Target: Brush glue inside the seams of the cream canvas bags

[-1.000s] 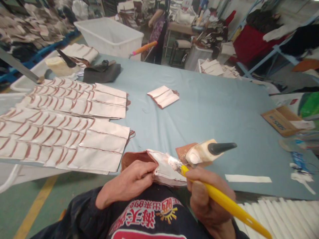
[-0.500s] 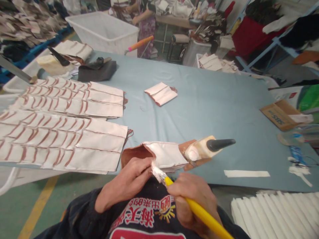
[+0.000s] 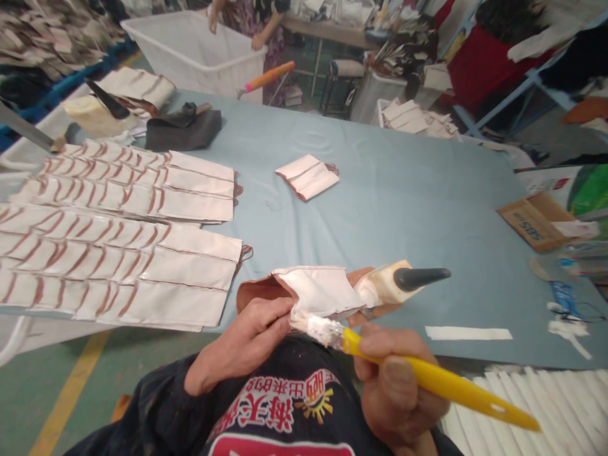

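At the left end of your work table [image 3: 403, 202], pale panels with brown edges [image 3: 190, 259] lie overlapped in rows, the nearest running along the near edge. Your left hand [image 3: 244, 339] comes next, at the near edge, its thumb and fingers pinched on the rim of a pale leather sleeve [image 3: 318, 288]. That sleeve lies at the middle of the near edge, its mouth gaping leftward over a brown lining [image 3: 261, 292]. If your pinch slackens, the sleeve could slide off the edge into your dark apron [image 3: 280, 399].

Farther back, toward the far edge, sits one small folded panel [image 3: 308, 176], well apart from your work.

The white-coated bristles [image 3: 316, 326] are at the sleeve's rim, right beside your left fingertips; a stroke too far left could smear your fingers or the lining, and an overloaded head could drip on the apron. Your right hand [image 3: 396, 386] is closed around the yellow brush handle [image 3: 456, 384].

Just beyond the sleeve's right end stands a cream block with a black horn [image 3: 420, 277]; whether they touch, I can't tell. Pushing the sleeve rightward might jostle it. Farther right, a loose white strip [image 3: 468, 333] lies by the near edge, where a swinging brush handle could catch it.
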`<state>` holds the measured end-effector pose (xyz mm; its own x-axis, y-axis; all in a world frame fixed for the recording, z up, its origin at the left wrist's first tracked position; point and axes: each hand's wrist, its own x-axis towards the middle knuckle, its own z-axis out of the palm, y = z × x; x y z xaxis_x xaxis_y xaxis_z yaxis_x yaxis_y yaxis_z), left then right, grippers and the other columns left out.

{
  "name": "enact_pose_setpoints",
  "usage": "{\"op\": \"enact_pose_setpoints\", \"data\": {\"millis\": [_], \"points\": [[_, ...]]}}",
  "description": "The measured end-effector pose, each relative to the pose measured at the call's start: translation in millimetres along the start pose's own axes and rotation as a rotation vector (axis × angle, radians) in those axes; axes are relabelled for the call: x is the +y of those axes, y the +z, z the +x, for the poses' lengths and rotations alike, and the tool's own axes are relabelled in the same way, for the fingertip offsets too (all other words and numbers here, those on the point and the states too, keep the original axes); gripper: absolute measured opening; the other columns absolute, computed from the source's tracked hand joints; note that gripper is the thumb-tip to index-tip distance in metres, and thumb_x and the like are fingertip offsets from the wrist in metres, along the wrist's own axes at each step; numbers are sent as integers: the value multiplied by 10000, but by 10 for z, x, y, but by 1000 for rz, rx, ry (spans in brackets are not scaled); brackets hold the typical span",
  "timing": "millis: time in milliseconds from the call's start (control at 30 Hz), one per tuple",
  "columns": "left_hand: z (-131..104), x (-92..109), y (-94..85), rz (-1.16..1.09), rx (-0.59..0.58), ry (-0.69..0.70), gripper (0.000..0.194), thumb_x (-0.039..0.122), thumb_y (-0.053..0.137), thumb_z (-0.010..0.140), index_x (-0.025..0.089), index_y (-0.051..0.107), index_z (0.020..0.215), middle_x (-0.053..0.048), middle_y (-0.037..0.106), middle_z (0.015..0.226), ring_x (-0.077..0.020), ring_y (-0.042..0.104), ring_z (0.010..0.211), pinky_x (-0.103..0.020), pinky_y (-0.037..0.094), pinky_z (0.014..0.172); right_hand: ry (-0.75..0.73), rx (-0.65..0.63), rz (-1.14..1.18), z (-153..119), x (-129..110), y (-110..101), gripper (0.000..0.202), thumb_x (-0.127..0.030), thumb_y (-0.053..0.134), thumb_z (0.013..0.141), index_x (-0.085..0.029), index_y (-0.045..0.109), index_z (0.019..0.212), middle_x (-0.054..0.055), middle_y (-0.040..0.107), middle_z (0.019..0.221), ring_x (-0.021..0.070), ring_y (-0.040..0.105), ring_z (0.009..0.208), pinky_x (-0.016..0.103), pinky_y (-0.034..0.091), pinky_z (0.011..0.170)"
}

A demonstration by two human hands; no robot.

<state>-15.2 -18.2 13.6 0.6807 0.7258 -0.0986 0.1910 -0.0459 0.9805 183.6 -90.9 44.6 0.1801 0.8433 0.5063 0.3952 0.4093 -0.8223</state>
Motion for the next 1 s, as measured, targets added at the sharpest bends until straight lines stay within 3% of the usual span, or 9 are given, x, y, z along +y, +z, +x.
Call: {"op": "enact_pose_setpoints", "data": {"millis": [67, 133, 233, 367, 567, 700, 800, 1000], "points": [[7, 4, -7, -18, -7, -31, 313, 355, 487, 1076, 158, 711, 980, -56, 736, 883, -200, 628, 787, -294, 431, 755, 86, 49, 153, 84, 75, -11, 279, -297, 430, 1130, -227, 658, 985, -68, 506, 588, 95, 462, 416, 226, 417, 433], [11, 7, -13, -33, 6, -52, 329, 378, 499, 1066, 158, 705, 934, -48, 714, 849, -194, 603, 768, -290, 420, 730, 136, 11, 232, 191, 155, 5, 268, -315, 480, 1124, -222, 663, 952, -77, 495, 571, 83, 446, 402, 196, 360, 397], [14, 0, -21, -91, 13, -72, 370, 420, 517, 1057, 159, 679, 850, -30, 653, 787, -178, 542, 723, -286, 393, 684, 184, -73, 224, 321, 269, 6, 329, -369, 517, 1117, -212, 653, 862, -88, 446, 533, 78, 412, 381, 191, 318, 373], [24, -21, -28, -213, -4, -113, 400, 479, 557, 1049, 138, 734, 937, -66, 704, 895, -209, 591, 823, -295, 438, 751, 240, -103, 142, 417, 367, -105, 359, -395, 553, 1095, -192, 672, 823, -87, 407, 520, 78, 365, 366, 210, 256, 349], [106, -57, -42, -450, 87, -230, 422, 542, 717, 954, 128, 795, 933, -75, 732, 909, -216, 607, 861, -288, 472, 768, 284, -83, 192, 569, 237, -161, 413, -464, 565, 1088, -188, 657, 795, -95, 377, 489, 73, 341, 369, 212, 254, 374], [170, -113, 7, -646, 136, -352, 439, 546, 842, 829, 114, 796, 893, -61, 707, 817, -179, 594, 762, -257, 445, 697, 319, -69, 307, 551, 131, -102, 357, -407, 569, 1097, -198, 662, 822, -94, 383, 529, 64, 311, 372, 206, 217, 361], [191, -111, 28, -729, 160, -418, 454, 538, 887, 773, 108, 794, 887, -39, 673, 747, -136, 533, 665, -236, 389, 630, 234, -124, 248, 489, 199, -79, 341, -381, 546, 1109, -207, 683, 850, -81, 414, 553, 75, 346, 402, 212, 279, 386], [214, 92, -56, -679, -20, -382, 406, 488, 864, 842, 129, 781, 1012, -11, 651, 789, -105, 486, 663, -219, 348, 617, 6, -108, -11, 334, 467, -107, 175, -321, 575, 1083, -243, 709, 1001, -45, 600, 659, 116, 529, 488, 254, 455, 479]]}}
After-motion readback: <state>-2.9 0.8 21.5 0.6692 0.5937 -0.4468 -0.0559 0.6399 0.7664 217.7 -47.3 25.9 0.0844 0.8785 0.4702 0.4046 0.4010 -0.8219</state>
